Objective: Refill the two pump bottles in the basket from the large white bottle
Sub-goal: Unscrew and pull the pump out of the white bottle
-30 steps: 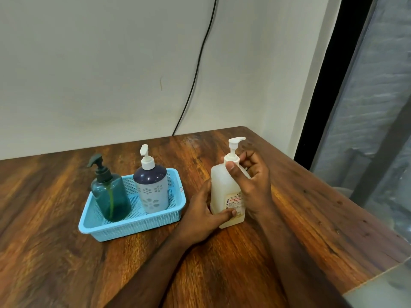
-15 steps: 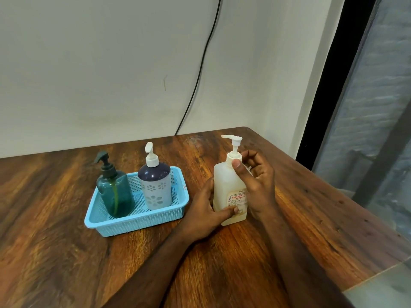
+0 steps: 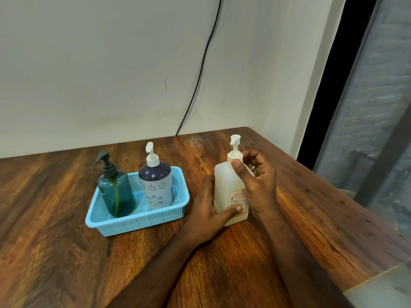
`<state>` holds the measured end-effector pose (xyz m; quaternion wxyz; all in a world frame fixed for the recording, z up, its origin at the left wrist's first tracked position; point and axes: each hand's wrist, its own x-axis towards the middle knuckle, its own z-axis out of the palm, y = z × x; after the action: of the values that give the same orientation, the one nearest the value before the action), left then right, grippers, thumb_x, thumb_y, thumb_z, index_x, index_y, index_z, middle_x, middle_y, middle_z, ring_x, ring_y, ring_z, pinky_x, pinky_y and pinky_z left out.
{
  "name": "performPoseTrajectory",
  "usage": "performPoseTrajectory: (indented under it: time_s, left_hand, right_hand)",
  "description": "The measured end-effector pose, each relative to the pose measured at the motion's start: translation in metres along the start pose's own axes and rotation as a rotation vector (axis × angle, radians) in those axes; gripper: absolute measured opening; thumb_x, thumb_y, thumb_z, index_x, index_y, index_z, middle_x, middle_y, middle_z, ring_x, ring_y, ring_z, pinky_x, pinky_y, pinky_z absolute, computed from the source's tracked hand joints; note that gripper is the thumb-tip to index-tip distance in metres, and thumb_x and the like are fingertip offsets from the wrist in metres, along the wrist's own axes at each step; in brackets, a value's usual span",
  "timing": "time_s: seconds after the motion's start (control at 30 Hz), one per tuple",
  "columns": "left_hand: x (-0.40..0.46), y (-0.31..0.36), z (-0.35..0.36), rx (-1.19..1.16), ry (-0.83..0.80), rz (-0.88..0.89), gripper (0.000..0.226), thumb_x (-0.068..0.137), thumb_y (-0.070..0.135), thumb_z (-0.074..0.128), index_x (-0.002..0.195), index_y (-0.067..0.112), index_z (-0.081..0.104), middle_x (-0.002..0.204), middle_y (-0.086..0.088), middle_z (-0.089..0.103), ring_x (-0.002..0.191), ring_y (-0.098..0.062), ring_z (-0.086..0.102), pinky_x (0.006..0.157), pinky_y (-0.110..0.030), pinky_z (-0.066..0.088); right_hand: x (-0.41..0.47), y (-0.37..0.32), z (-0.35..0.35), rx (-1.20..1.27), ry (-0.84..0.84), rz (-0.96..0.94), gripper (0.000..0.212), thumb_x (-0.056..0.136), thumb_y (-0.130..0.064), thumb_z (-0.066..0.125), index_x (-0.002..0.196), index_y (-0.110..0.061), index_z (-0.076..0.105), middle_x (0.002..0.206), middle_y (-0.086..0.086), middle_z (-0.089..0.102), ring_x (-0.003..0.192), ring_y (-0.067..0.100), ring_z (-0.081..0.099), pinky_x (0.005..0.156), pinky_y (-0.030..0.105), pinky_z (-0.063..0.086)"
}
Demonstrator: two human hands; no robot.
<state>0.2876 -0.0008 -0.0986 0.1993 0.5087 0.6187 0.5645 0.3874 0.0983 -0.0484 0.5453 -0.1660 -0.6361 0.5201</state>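
A pale wall (image 3: 89,74) with a black cable (image 3: 201,72) running down it backs a dark, streaky wooden table (image 3: 55,252), and a black-framed window (image 3: 378,107) stands off its right edge.

The large white bottle (image 3: 224,185) stands upright on the table toward the far right corner, its white pump head (image 3: 235,140) on top and an orange-and-white label (image 3: 239,197) low on the side facing me. The left hand (image 3: 208,218) grips the bottle near its base, thumb laid across the front below the label and fingers curled round the side nearest the basket. The right hand (image 3: 258,181) wraps the upper part, thumb pressed on the shoulder just under the pump collar, fingers bent round the far side; there is a ring on one finger.

Just beside the bottle, toward the left edge, sits the light blue basket (image 3: 142,221), a shallow perforated tray set at a slight angle to the table's far edge. In its right half stands a pump bottle with a dark navy top and a pale grey flower-cut sleeve (image 3: 155,187), its pump white. In the left half stands a clear teal pump bottle (image 3: 116,194) with a dark pump and a dip tube visible inside. The two are close together; whether they touch I cannot tell.

At the near right corner a strip of pale floor (image 3: 382,287) shows.
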Motion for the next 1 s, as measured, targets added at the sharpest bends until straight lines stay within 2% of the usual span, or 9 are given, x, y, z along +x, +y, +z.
performPoseTrajectory:
  time_s: [0.17,0.23,0.3,0.4,0.5,0.63,0.7,0.83,1.0]
  left_hand:
    - [-0.0002,-0.0017,-0.0003,0.071,0.076,0.073,0.079,0.078,0.050,0.079,0.145,0.037,0.039,0.135,0.017,0.048,0.119,-0.009,0.059,0.089,-0.039,0.059]
    - [-0.0002,-0.0022,-0.0001,0.081,0.078,0.074,0.079,0.078,0.051,0.078,0.145,0.038,0.039,0.136,0.018,0.046,0.121,-0.009,0.058,0.090,-0.040,0.059]
    - [-0.0002,-0.0030,0.0000,0.085,0.076,0.065,0.080,0.077,0.051,0.079,0.146,0.040,0.037,0.138,0.019,0.045,0.122,-0.008,0.057,0.090,-0.039,0.060]
    - [0.0008,-0.0043,0.0006,0.095,0.079,0.046,0.083,0.075,0.053,0.079,0.146,0.041,0.036,0.139,0.019,0.044,0.123,-0.008,0.056,0.090,-0.038,0.060]
    - [0.0017,-0.0050,0.0016,0.116,0.091,0.059,0.083,0.076,0.048,0.081,0.146,0.037,0.038,0.137,0.017,0.045,0.122,-0.008,0.057,0.090,-0.038,0.060]
    - [0.0028,-0.0062,0.0011,0.135,0.095,0.072,0.081,0.075,0.051,0.079,0.144,0.035,0.039,0.135,0.018,0.046,0.122,-0.008,0.056,0.090,-0.038,0.059]
    - [0.0029,-0.0066,0.0009,0.138,0.093,0.075,0.081,0.075,0.053,0.077,0.143,0.037,0.038,0.135,0.020,0.045,0.122,-0.007,0.056,0.090,-0.038,0.059]
    - [0.0030,-0.0078,0.0008,0.121,0.081,0.057,0.082,0.077,0.051,0.079,0.145,0.039,0.035,0.138,0.021,0.043,0.125,-0.006,0.054,0.092,-0.037,0.060]
    - [0.0025,-0.0053,0.0005,0.125,0.085,0.074,0.081,0.073,0.058,0.075,0.143,0.041,0.037,0.135,0.022,0.045,0.122,-0.006,0.056,0.090,-0.037,0.060]
  right_hand:
    - [-0.0013,-0.0014,-0.0008,0.016,-0.054,-0.011,0.016,0.100,-0.030,0.056,0.104,-0.027,0.071,0.099,0.000,0.074,0.086,0.024,0.071,0.067,0.039,0.057]
    - [-0.0007,-0.0012,0.0003,0.005,-0.037,-0.020,0.014,0.098,-0.034,0.060,0.107,-0.032,0.070,0.104,-0.003,0.073,0.091,0.022,0.071,0.071,0.042,0.058]
    - [0.0002,-0.0020,0.0014,-0.034,0.005,-0.038,0.027,0.088,-0.035,0.073,0.114,-0.032,0.066,0.113,-0.008,0.070,0.099,0.018,0.068,0.077,0.042,0.060]
    - [0.0028,-0.0005,0.0003,-0.087,0.075,-0.059,0.043,0.076,-0.028,0.085,0.110,-0.027,0.059,0.108,-0.008,0.067,0.098,0.016,0.065,0.081,0.043,0.059]
    - [0.0026,0.0007,-0.0011,-0.020,0.057,-0.065,0.035,0.081,-0.028,0.078,0.108,-0.028,0.057,0.106,-0.005,0.067,0.096,0.018,0.066,0.079,0.045,0.058]
    - [0.0040,0.0006,-0.0024,0.171,-0.040,-0.039,0.023,0.091,-0.017,0.059,0.113,-0.019,0.053,0.103,-0.002,0.068,0.087,0.019,0.069,0.066,0.035,0.056]
    - [0.0042,-0.0008,-0.0020,0.175,-0.042,-0.046,0.027,0.090,-0.018,0.061,0.116,-0.018,0.053,0.108,-0.002,0.068,0.092,0.021,0.069,0.069,0.037,0.058]
    - [0.0035,0.0009,0.0000,-0.085,0.054,-0.089,0.040,0.078,-0.028,0.082,0.105,-0.034,0.054,0.102,-0.014,0.065,0.096,0.016,0.066,0.079,0.041,0.059]
    - [0.0024,-0.0014,-0.0014,0.052,0.047,-0.076,0.023,0.090,-0.017,0.068,0.107,-0.022,0.053,0.102,-0.001,0.067,0.092,0.021,0.068,0.074,0.044,0.059]
